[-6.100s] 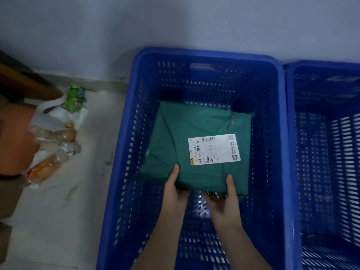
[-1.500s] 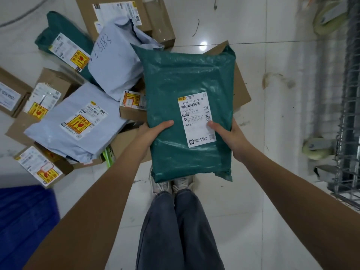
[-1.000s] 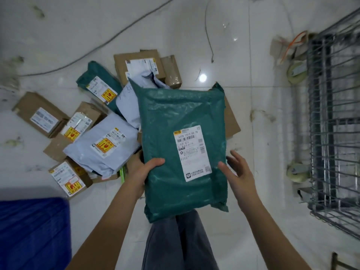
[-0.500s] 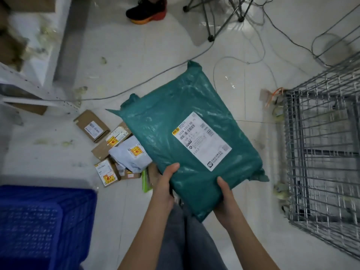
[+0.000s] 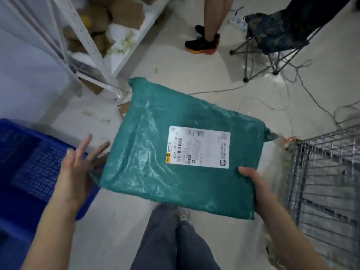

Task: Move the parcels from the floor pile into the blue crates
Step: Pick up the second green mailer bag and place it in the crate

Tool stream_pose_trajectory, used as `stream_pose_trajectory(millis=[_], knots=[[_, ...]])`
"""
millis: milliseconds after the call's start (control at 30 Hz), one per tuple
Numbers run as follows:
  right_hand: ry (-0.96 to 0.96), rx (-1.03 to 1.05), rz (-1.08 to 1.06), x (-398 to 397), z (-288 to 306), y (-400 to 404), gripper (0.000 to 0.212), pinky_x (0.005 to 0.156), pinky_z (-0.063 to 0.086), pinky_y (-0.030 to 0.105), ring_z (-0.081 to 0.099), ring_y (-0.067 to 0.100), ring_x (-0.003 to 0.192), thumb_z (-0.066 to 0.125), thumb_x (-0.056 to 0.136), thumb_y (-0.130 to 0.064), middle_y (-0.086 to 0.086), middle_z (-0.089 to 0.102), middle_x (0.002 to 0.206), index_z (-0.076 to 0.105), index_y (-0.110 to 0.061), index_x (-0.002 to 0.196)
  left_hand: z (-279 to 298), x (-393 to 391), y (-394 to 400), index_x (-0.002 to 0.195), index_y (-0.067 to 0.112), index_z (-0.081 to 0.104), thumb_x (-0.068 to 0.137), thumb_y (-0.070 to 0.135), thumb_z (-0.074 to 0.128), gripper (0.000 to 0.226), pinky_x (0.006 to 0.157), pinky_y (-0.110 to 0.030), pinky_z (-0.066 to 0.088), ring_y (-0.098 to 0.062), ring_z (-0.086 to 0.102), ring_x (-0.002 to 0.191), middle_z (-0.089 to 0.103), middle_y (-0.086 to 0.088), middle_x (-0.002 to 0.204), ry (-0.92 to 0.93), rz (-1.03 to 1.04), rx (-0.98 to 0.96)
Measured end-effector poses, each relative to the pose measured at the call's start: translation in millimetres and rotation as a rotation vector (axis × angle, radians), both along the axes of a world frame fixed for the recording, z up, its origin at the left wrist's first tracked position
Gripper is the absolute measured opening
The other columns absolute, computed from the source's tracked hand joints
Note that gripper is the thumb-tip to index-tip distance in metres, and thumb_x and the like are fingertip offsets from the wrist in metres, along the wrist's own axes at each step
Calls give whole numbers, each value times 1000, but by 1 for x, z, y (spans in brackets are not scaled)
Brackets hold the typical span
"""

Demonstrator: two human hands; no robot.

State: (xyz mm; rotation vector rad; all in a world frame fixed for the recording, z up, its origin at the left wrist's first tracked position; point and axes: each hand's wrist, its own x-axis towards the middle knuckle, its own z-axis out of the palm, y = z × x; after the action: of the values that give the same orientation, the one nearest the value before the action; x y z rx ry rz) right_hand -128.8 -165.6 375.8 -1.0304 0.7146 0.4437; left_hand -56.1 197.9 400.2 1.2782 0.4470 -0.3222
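R fingers point(image 5: 245, 171) clamping green parcel point(image 5: 155, 152)

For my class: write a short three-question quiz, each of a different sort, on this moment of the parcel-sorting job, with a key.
1. True or false: both hands grip the green parcel.
2. Multiple choice: the blue crate lies to the parcel's A) left, B) right, C) directly underneath.
3. Short answer: what stands at the right edge of the view?

Key:
1. False. The right hand grips the parcel's near right corner; the left hand is open with fingers spread beside its left edge.
2. A.
3. A wire cage.
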Motion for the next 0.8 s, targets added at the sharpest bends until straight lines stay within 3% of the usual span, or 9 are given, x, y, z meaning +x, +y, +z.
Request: stream_pose_trajectory(millis=[33, 67, 133, 200, 333, 467, 567, 667, 800], knots=[[19, -8, 68, 1, 3, 3, 59, 59, 58, 31, 73, 23, 84, 73, 49, -37, 7, 75, 100, 68, -18, 105, 1, -7, 4, 137, 28, 45, 88, 57, 44, 57, 81, -30, 54, -4, 66, 100, 64, 1, 113, 8, -74, 45], [32, -14, 129, 3, 6, 8, 60, 59, 58, 30, 73, 23, 83, 74, 48, -37, 7, 75, 99, 68, -18, 104, 4, -17, 5, 134, 30, 49, 88, 51, 50, 50, 82, -25, 52, -1, 67, 98, 66, -2, 108, 19, -159, 111], [41, -15, 236, 6, 11, 21, 58, 59, 58, 31, 73, 24, 83, 74, 48, -37, 8, 75, 99, 69, -17, 102, 8, -43, 4, 123, 43, 54, 59, 60, 77, 70, 83, -33, 53, -13, 68, 101, 71, 1, 109, 107, -259, 113], [41, -14, 317, 7, 16, 37, 57, 60, 58, 32, 73, 25, 84, 74, 49, -37, 9, 74, 100, 69, -18, 103, 6, -75, 10, 116, 48, 56, 41, 61, 85, 82, 81, -38, 54, -19, 69, 100, 70, 5, 112, 160, -136, 89], [30, -9, 430, 4, 22, 72, 45, 57, 57, 32, 73, 24, 80, 75, 51, -37, 8, 75, 96, 74, -21, 93, 5, -129, 45, 117, 47, 58, 53, 54, 84, 70, 69, -32, 57, -20, 70, 99, 69, 3, 115, 132, 95, 5], [-8, -21, 569, 6, 31, 129, 26, 58, 58, 31, 73, 23, 84, 72, 63, -42, 5, 75, 97, 77, -30, 86, 8, -171, 89, 115, 45, 62, 63, 51, 78, 55, 67, -27, 57, -17, 70, 98, 70, 2, 115, 107, 289, -55], [-44, -28, 662, 9, 38, 186, 27, 61, 58, 32, 73, 24, 87, 69, 69, -48, 5, 75, 100, 76, -32, 90, 11, -205, 128, 115, 42, 63, 60, 54, 78, 58, 67, -26, 57, -16, 70, 98, 70, 3, 115, 94, 434, -69], [-54, -57, 747, 10, 43, 252, 26, 56, 57, 29, 74, 21, 78, 69, 66, -52, 4, 76, 91, 78, -33, 81, 14, -242, 171, 119, 39, 61, 62, 53, 78, 60, 69, -27, 57, -17, 69, 101, 69, 3, 118, 55, 574, -72], [-77, -55, 838, 4, 43, 346, 25, 56, 57, 30, 74, 20, 77, 68, 69, -50, 2, 76, 90, 78, -32, 84, 16, -280, 235, 113, 41, 64, 67, 48, 72, 47, 69, -28, 57, -16, 69, 100, 69, 4, 116, 36, 713, -76]])
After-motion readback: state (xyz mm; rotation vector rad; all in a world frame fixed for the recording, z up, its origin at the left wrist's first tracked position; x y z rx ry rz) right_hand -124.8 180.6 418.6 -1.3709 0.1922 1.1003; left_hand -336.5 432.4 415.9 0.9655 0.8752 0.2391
